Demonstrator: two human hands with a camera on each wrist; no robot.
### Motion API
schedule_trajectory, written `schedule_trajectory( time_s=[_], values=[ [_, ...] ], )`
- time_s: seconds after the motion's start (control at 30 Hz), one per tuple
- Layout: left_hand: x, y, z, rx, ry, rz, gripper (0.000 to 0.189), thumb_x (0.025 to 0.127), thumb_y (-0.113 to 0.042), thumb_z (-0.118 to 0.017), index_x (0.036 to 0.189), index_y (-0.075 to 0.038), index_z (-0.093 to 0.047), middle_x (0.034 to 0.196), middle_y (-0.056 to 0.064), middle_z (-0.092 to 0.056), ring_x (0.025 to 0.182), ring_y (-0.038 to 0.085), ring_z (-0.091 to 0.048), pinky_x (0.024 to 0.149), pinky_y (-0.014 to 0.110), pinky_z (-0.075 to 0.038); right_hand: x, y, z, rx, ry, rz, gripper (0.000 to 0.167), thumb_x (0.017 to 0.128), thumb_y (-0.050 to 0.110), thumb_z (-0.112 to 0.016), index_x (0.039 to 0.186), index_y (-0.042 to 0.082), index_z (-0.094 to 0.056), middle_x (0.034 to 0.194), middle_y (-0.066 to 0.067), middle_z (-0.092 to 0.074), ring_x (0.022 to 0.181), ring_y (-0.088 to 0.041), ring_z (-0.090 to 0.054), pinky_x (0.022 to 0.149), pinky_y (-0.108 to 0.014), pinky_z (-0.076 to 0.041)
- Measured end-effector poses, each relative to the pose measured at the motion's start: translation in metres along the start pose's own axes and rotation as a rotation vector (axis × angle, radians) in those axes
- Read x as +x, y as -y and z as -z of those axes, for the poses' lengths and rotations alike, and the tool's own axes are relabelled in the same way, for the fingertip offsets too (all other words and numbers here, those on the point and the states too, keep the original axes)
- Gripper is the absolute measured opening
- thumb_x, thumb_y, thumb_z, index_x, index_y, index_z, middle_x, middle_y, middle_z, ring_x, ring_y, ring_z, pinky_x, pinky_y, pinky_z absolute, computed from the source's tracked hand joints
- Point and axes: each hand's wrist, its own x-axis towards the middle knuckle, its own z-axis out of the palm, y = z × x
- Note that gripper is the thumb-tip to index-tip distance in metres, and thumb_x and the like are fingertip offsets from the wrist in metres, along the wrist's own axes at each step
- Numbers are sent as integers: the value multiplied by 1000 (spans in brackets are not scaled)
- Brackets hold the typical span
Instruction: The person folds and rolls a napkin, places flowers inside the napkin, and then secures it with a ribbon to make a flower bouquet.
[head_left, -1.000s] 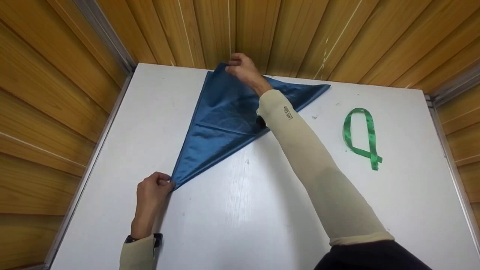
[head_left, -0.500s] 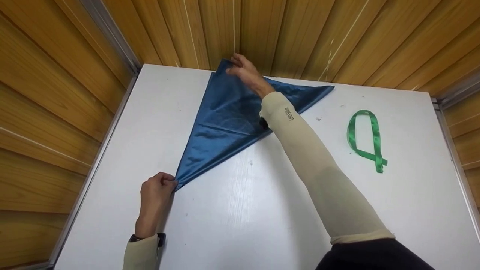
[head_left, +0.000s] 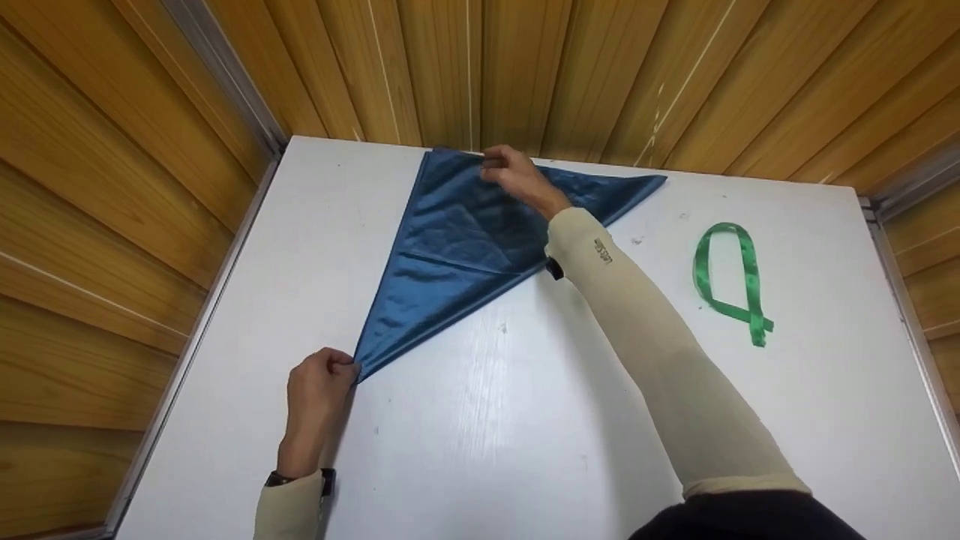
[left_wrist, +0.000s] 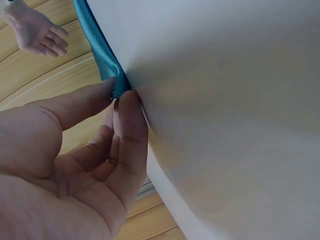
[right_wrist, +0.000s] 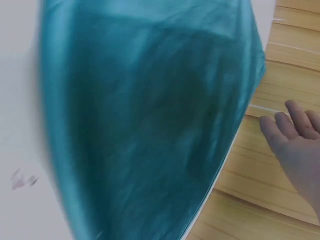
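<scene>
A shiny blue cloth (head_left: 457, 240) lies folded into a triangle at the table's far side, one long fold running diagonally toward the right. Between thumb and fingertips, my left hand (head_left: 319, 394) pinches its near left corner; in the left wrist view that folded cloth tip (left_wrist: 107, 62) sits between thumb and index finger. Over the cloth's far edge is my right hand (head_left: 517, 176). The right wrist view shows this right hand (right_wrist: 297, 145) with fingers extended and nothing in them, beside the cloth's edge.
A green ribbon (head_left: 703, 266) lies in a loop with crossed ends on the right of the white table (head_left: 465, 450). Wood-patterned panels (head_left: 510, 75) rise behind the table's far edge and along both sides.
The cloth's far left corner, raised past the table edge before, has come down onto the table. My right hand has moved right and nearer. The left hand keeps its pinch.
</scene>
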Motion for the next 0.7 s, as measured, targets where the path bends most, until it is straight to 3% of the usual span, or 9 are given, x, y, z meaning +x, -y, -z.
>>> schedule_trajectory(
  time_s=[0.17, 0.27, 0.53, 0.7],
  values=[
    [-5, 0, 4, 45, -8, 45, 20, 90, -8, -80, 101, 7, -74, 84, 14, -67, 77, 31, -62, 68, 39, -46, -33, -16, -7, -204, 30, 52, 46, 109, 18, -59, 151, 2, -51, 146, -14, -57, 134, -27, -52, 113, -42, -43],
    [-8, 0, 5, 42, 2, 64, 21, 91, -9, -78, 103, 7, -73, 82, 15, -67, 75, 31, -62, 66, 39, -45, -56, -21, -18, -254, 73, 106, 44, 109, 19, -58, 150, 2, -53, 147, -14, -57, 135, -27, -52, 114, -43, -42],
    [-13, 5, 7, -53, 74, 111, 20, 91, -4, -79, 106, 7, -74, 87, 16, -72, 78, 30, -66, 64, 33, -48, -119, -27, -69, -270, 149, 249, 44, 107, 18, -64, 145, -4, -57, 147, -18, -60, 138, -30, -54, 114, -42, -42],
    [-13, 3, 7, -95, 100, 125, 23, 89, 0, -79, 110, 7, -73, 90, 16, -72, 80, 29, -68, 64, 30, -49, -155, -26, -105, -475, 143, 323, 41, 104, 15, -68, 141, -3, -61, 139, -18, -63, 133, -31, -57, 111, -43, -46]
  ],
)
